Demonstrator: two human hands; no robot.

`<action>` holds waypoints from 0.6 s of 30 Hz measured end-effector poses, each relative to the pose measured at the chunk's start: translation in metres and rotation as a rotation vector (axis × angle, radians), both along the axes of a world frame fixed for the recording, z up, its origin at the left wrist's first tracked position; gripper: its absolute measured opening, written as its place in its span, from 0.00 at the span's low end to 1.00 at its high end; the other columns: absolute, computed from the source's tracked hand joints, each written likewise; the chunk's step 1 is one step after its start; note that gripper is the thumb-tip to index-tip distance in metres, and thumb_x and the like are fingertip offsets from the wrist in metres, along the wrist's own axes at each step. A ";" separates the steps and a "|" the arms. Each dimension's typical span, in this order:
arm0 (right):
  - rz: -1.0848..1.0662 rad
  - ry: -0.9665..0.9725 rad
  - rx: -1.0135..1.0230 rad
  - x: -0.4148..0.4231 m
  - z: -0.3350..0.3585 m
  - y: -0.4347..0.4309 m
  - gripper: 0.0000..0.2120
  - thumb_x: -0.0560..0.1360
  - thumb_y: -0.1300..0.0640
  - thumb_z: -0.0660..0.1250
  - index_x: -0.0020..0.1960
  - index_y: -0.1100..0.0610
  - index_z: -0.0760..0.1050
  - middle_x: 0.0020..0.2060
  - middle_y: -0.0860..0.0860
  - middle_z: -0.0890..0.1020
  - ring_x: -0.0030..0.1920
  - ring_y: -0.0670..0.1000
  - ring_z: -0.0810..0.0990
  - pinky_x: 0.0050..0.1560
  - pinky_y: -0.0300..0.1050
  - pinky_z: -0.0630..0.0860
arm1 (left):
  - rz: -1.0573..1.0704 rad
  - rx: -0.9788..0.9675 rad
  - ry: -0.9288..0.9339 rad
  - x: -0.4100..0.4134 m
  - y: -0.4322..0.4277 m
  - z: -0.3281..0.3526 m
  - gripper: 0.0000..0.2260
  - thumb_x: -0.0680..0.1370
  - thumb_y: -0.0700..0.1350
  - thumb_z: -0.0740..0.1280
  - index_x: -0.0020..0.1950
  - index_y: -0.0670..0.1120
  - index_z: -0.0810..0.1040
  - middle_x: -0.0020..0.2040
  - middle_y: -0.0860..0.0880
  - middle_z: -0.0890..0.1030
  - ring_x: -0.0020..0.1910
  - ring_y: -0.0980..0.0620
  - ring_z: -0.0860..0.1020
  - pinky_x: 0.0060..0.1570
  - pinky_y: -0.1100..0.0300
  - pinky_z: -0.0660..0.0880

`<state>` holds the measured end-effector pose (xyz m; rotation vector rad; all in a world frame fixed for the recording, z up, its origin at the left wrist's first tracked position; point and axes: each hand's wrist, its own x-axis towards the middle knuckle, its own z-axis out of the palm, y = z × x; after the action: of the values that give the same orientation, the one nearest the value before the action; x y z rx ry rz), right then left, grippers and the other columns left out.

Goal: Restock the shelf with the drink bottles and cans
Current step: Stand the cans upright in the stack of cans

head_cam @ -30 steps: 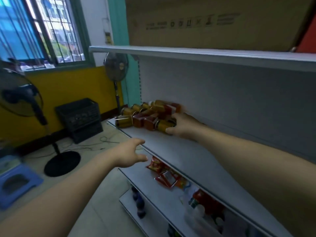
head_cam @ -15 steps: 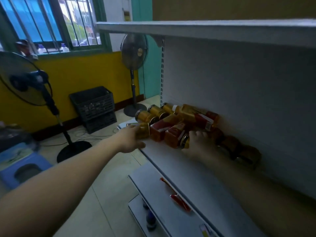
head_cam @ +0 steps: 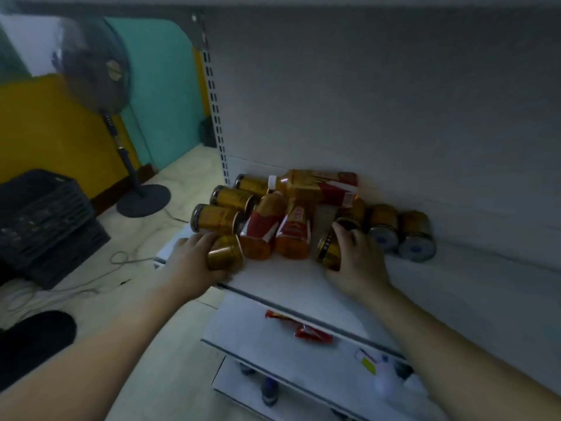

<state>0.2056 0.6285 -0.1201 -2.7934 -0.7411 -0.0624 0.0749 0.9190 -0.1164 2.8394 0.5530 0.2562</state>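
Note:
A heap of gold cans and orange bottles with red labels lies on its side at the left end of the white shelf (head_cam: 288, 278). My left hand (head_cam: 194, 262) grips a gold can (head_cam: 226, 253) at the shelf's front left corner. My right hand (head_cam: 355, 262) grips another gold can (head_cam: 329, 247) just right of two lying bottles (head_cam: 277, 232). A third bottle (head_cam: 318, 185) lies across the back of the heap. Three more gold cans (head_cam: 218, 218) lie at the left. Two cans (head_cam: 399, 232) lie against the back panel at the right.
Lower shelves (head_cam: 273, 335) below hold red snack packets (head_cam: 306, 328) and some bottles. A black crate (head_cam: 42, 220) sits on the floor at the left, with a standing fan (head_cam: 97, 65) behind it and loose cables on the floor. An upper shelf hangs overhead.
My view has moved closer and lower to the shelf. My left hand has closed around the front left can. My right hand has shifted onto a can right of the bottles.

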 end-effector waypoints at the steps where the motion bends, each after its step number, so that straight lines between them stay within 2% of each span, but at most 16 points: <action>1: -0.050 0.031 0.016 -0.005 0.001 -0.001 0.42 0.70 0.45 0.70 0.76 0.49 0.51 0.68 0.56 0.61 0.66 0.60 0.63 0.64 0.53 0.66 | -0.049 -0.019 -0.046 -0.004 0.004 -0.003 0.39 0.61 0.61 0.75 0.69 0.55 0.65 0.65 0.48 0.72 0.61 0.44 0.69 0.58 0.49 0.68; 3: -0.130 0.091 0.077 -0.015 0.005 -0.006 0.41 0.70 0.46 0.71 0.76 0.50 0.54 0.69 0.56 0.59 0.66 0.61 0.63 0.64 0.52 0.66 | -0.102 -0.166 -0.164 -0.013 0.010 -0.005 0.35 0.61 0.60 0.76 0.66 0.56 0.69 0.57 0.50 0.76 0.54 0.49 0.73 0.50 0.54 0.71; 5: -0.191 0.148 0.085 -0.026 0.008 -0.015 0.41 0.70 0.46 0.70 0.76 0.47 0.53 0.69 0.56 0.57 0.67 0.61 0.62 0.65 0.52 0.66 | -0.114 -0.389 -0.250 -0.020 0.013 -0.003 0.30 0.61 0.57 0.76 0.61 0.59 0.71 0.50 0.56 0.76 0.45 0.59 0.74 0.42 0.63 0.69; 6: -0.209 0.181 0.065 -0.031 0.009 -0.022 0.41 0.70 0.46 0.70 0.76 0.44 0.52 0.69 0.56 0.57 0.68 0.62 0.60 0.65 0.53 0.66 | -0.118 -0.472 -0.268 -0.023 0.012 -0.002 0.29 0.62 0.55 0.77 0.60 0.61 0.70 0.48 0.59 0.75 0.43 0.62 0.74 0.40 0.66 0.68; 10: -0.236 0.274 0.045 -0.043 0.021 -0.051 0.49 0.67 0.49 0.73 0.77 0.42 0.44 0.72 0.57 0.60 0.65 0.60 0.67 0.56 0.48 0.70 | -0.144 -0.622 -0.302 -0.031 -0.008 0.000 0.26 0.64 0.51 0.77 0.57 0.60 0.69 0.45 0.59 0.76 0.41 0.59 0.76 0.35 0.62 0.71; 12: -0.322 0.297 0.130 -0.051 0.029 -0.067 0.53 0.64 0.45 0.75 0.77 0.43 0.44 0.70 0.57 0.66 0.61 0.57 0.72 0.50 0.45 0.70 | -0.153 -0.675 -0.305 -0.033 -0.026 0.002 0.24 0.65 0.50 0.77 0.56 0.58 0.70 0.44 0.57 0.78 0.38 0.59 0.77 0.31 0.66 0.71; 14: -0.411 0.257 0.255 -0.062 0.035 -0.085 0.54 0.62 0.43 0.77 0.77 0.44 0.47 0.65 0.56 0.71 0.59 0.56 0.73 0.49 0.43 0.68 | -0.168 -0.797 -0.280 -0.035 -0.048 0.006 0.23 0.66 0.49 0.77 0.57 0.56 0.70 0.44 0.58 0.77 0.36 0.62 0.78 0.26 0.71 0.71; 16: -0.474 0.181 0.410 -0.075 0.038 -0.103 0.54 0.60 0.47 0.79 0.77 0.46 0.50 0.64 0.55 0.70 0.60 0.55 0.72 0.51 0.43 0.67 | -0.225 -0.881 -0.253 -0.035 -0.075 0.008 0.23 0.66 0.47 0.77 0.56 0.54 0.70 0.45 0.58 0.77 0.37 0.65 0.78 0.27 0.72 0.71; 18: -0.530 0.131 0.578 -0.089 0.044 -0.120 0.53 0.60 0.51 0.80 0.76 0.45 0.52 0.61 0.53 0.70 0.58 0.51 0.72 0.51 0.42 0.67 | -0.292 -0.923 -0.225 -0.035 -0.106 0.013 0.25 0.66 0.46 0.77 0.57 0.54 0.69 0.46 0.60 0.76 0.41 0.65 0.76 0.34 0.72 0.69</action>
<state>0.1161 0.5083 -0.0763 -2.3211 0.0686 -0.1579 0.0398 0.8129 -0.1033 1.9229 0.1320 0.1919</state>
